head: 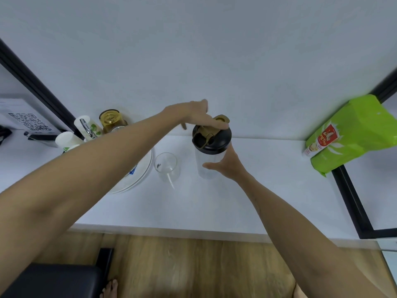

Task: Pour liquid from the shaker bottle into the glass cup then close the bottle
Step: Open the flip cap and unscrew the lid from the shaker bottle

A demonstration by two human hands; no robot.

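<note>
A clear shaker bottle (207, 162) with a black lid (217, 143) and gold flip cap stands upright on the white counter (268, 190), near the wall. My right hand (225, 165) wraps around the bottle's body from the right. My left hand (197, 117) reaches over the lid, its fingers lying on the gold cap. Left of the bottle, a clear glass cup (167, 167) stands upright a short gap away. I cannot tell whether the cup holds liquid.
A stack of white plates (139, 177) sits left of the cup, partly under my left forearm. Behind it are white cups (65, 139) and an amber jar (110, 120). A green bag (352, 134) lies at the right. A black frame (352, 203) borders the counter's right side.
</note>
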